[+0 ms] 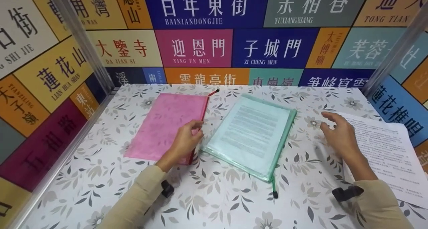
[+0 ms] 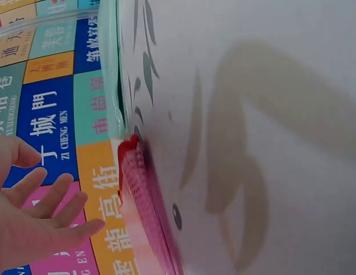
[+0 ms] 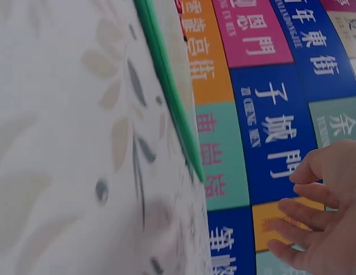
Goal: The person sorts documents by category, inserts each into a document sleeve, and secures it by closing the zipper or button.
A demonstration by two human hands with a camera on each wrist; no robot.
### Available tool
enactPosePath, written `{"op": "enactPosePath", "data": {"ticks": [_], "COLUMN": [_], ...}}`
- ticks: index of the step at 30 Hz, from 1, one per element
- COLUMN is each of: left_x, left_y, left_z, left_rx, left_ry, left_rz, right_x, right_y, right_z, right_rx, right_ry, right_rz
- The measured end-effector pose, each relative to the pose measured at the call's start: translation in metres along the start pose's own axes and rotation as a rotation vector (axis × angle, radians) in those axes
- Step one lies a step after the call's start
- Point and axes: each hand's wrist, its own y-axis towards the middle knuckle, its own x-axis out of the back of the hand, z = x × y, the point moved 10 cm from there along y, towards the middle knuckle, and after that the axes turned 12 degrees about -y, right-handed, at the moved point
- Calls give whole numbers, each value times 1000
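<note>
A pink zip document pouch [image 1: 164,122] lies flat on the table, its red zipper edge on the right. Above that edge hovers my left hand [image 1: 187,135], fingers loosely bent with nothing in them; the left wrist view shows a gap between the hand [image 2: 46,212] and the pouch [image 2: 144,195]. To its right lies a green zip pouch [image 1: 249,135] with printed paper inside and its zipper pull [image 1: 275,190] at the near corner. My right hand [image 1: 342,135] is raised beside the paper sheets [image 1: 384,155], relaxed and holding nothing, also in the right wrist view [image 3: 324,212].
The table [image 1: 234,202] wears a white cover with grey leaves and flowers. Behind it and at both sides stand panels [image 1: 194,48] with coloured street-name signs. Clear upright edges [image 1: 83,45] border the table at the back corners.
</note>
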Motion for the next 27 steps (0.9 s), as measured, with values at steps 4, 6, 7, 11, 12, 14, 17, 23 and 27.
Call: {"op": "enactPosePath", "data": {"ticks": [4, 6, 7, 11, 12, 14, 17, 23, 27], "left_x": [1, 1, 0, -3, -3, -4, -4, -2, 1], "left_y": [6, 9, 11, 20, 22, 28, 35, 46, 48], "left_z": [6, 9, 11, 13, 13, 12, 9, 10, 20], "left_rx": [32, 45, 49, 67, 74, 81, 91, 120, 228], "left_ry": [89, 126, 143, 197, 209, 227, 241, 294, 285], "left_rz": [21, 34, 40, 58, 60, 62, 61, 58, 58], "right_x": [12, 19, 22, 30, 32, 37, 45, 60, 69], "right_y": [-5, -7, -8, -13, -15, -19, -24, -34, -40], "right_z": [-21, -31, -37, -63, -70, -84, -105, -146, -171], "right_rx": [-33, -56, -74, -144, -164, -207, -286, -457, -558], "right_ry": [-48, -59, -68, -62, -66, -65, -83, -103, -69], "right_rz": [-33, -37, -32, 26, 39, 63, 60, 15, 26]}}
